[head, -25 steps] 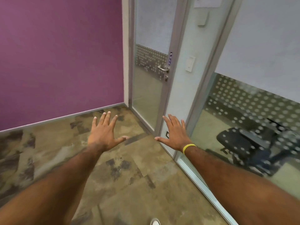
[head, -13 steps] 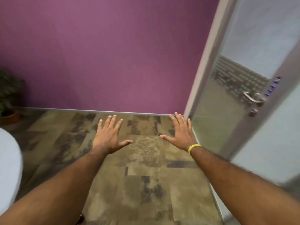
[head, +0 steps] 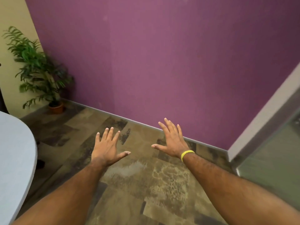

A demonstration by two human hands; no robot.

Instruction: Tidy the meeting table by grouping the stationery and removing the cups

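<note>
Left hand (head: 106, 148): grip open, fingers straight and spread, thumb out to the side, palm down, holding nothing. Right hand (head: 172, 143): same, grip open, fingers splayed, thumb pointing in toward the left one, nothing in it. Yellow wristband (head: 186, 154) on the right wrist. Both forearms bare, stretched forward side by side, hands apart and level with each other, in the air above the floor (head: 146, 176), touching nothing.

Floor is mottled brown and tan, with darker patches. Grey skirting (head: 129, 119) runs along its far edge under a purple wall (head: 162, 62) that fills most of the view.

Table (head: 14, 159): only a pale, rounded edge of it shows at far left, well apart from the left hand. Small dark shapes on the floor just beside that edge, too blurred to identify.

Back left corner: potted plant (head: 39, 69), green fronds, terracotta pot (head: 56, 108) on the floor, standing where a cream wall (head: 9, 13) meets the purple one.

Right side: pale frame (head: 267, 111) running diagonally, glass panel (head: 276, 159) beyond it, near the right forearm.
</note>
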